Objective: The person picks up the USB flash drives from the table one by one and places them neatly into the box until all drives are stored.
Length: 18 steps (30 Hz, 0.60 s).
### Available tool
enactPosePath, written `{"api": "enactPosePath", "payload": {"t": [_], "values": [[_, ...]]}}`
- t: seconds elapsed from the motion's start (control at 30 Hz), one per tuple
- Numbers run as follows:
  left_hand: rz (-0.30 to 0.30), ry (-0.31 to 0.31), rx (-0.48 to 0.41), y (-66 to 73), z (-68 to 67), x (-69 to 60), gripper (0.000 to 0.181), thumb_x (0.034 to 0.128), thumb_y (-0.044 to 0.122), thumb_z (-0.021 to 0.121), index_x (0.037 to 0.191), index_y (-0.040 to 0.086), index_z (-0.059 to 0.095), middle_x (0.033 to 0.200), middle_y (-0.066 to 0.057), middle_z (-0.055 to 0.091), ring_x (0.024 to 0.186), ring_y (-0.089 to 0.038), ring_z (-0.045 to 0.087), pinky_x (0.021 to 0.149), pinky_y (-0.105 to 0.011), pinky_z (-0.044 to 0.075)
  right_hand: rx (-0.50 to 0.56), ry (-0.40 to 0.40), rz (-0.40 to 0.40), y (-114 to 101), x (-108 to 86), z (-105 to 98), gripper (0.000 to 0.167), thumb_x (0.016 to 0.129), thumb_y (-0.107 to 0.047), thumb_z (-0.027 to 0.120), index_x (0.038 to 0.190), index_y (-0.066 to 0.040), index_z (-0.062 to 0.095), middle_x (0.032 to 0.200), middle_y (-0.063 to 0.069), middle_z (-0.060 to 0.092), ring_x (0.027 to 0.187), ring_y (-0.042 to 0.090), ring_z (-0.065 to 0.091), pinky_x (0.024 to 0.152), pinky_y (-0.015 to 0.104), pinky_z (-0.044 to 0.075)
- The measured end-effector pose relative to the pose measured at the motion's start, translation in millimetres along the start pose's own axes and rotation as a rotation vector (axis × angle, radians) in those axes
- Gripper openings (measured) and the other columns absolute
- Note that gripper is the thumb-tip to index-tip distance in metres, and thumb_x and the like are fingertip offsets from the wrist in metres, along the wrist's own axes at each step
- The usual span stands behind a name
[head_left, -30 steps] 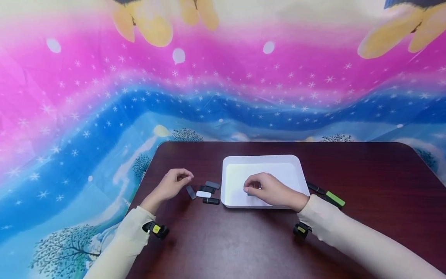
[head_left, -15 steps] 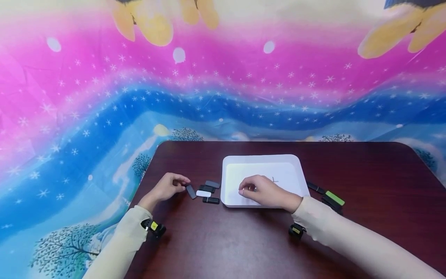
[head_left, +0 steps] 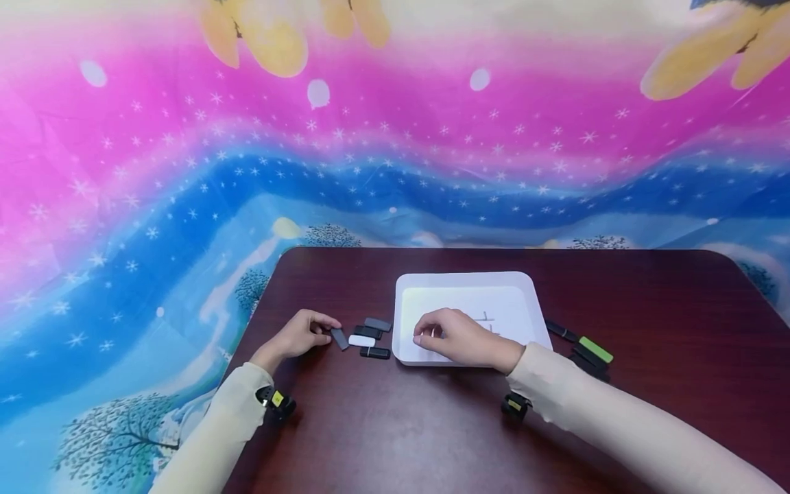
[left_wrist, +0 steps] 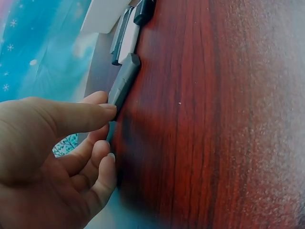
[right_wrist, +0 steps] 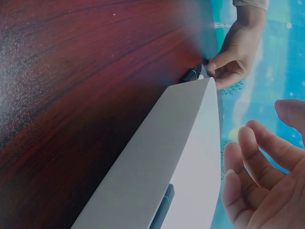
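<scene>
A: Left hand status?

B: Left hand pinches one end of a gray stick, thumb against index finger; stick is on the dark red table, left of the white tray; its other end points toward a small cluster.

A: Right?

B: Right hand is over the tray, fingers loosely curved, thumb apart; nothing seen in its grasp.

A: Obstructions between stick and tray?

B: The cluster; white stick just beside the gray one, contact unclear; rear black stick behind the white, second gray stick behind that; front black stick nearest the person; then the tray wall.

A: Tray interior?

B: Thin gray marks on the floor, print or pieces, can't tell; right hand and right sleeve hide part of it.

A: Far side?

B: Green stick and dark sticks right of the tray; patterned cloth behind the table.
</scene>
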<state>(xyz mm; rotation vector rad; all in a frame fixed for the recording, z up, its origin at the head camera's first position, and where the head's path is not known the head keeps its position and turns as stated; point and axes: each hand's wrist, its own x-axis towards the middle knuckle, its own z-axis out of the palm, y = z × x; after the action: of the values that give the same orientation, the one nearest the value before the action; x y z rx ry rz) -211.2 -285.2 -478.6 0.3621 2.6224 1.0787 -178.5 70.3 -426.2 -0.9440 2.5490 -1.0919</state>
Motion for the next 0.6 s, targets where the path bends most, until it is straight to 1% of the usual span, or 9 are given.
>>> {"api": "enactPosePath", "payload": {"t": [0.17,0.33,0.47,0.6], "values": [[0.005,0.023,0.002,-0.5,1.5,2.6,0.032,0.0893,-0.007,0.067,0.118,0.005,0.075,0.102,-0.015,0.066,0.072,-0.018,0.05,0.062,-0.027,0.044,-0.004,-0.007,0.005,0,1.5,1,0.013,0.097,-0.018,0.064,0.099,-0.013,0.075,0.083,-0.007,0.067,0.076,0.007,0.055,0.073,0.023,0.046],[-0.005,0.037,0.038,-1.7,3.1,6.0,0.035,0.0906,-0.007,0.066,0.123,0.006,0.073,0.103,-0.014,0.064,0.071,-0.017,0.049,0.063,-0.027,0.043,-0.003,-0.014,0.004,-1,3.1,2,0.013,0.097,-0.019,0.064,0.099,-0.014,0.075,0.084,-0.007,0.067,0.077,0.007,0.055,0.074,0.023,0.046],[-0.004,0.054,0.058,-2.2,5.8,9.0,0.035,0.0903,-0.008,0.065,0.121,0.006,0.073,0.102,-0.014,0.063,0.068,-0.018,0.048,0.062,-0.028,0.043,-0.007,-0.016,0.001,-3,4.2,3,0.012,0.097,-0.019,0.064,0.099,-0.014,0.075,0.084,-0.007,0.067,0.078,0.006,0.055,0.075,0.023,0.046],[-0.005,0.083,0.063,-3.0,8.6,11.6,0.031,0.0886,-0.007,0.068,0.115,0.007,0.076,0.1,-0.013,0.064,0.068,-0.018,0.049,0.062,-0.029,0.044,-0.009,-0.02,-0.005,-4,5.2,3,0.013,0.097,-0.019,0.064,0.1,-0.013,0.075,0.085,-0.007,0.068,0.078,0.006,0.056,0.075,0.024,0.047]]}}
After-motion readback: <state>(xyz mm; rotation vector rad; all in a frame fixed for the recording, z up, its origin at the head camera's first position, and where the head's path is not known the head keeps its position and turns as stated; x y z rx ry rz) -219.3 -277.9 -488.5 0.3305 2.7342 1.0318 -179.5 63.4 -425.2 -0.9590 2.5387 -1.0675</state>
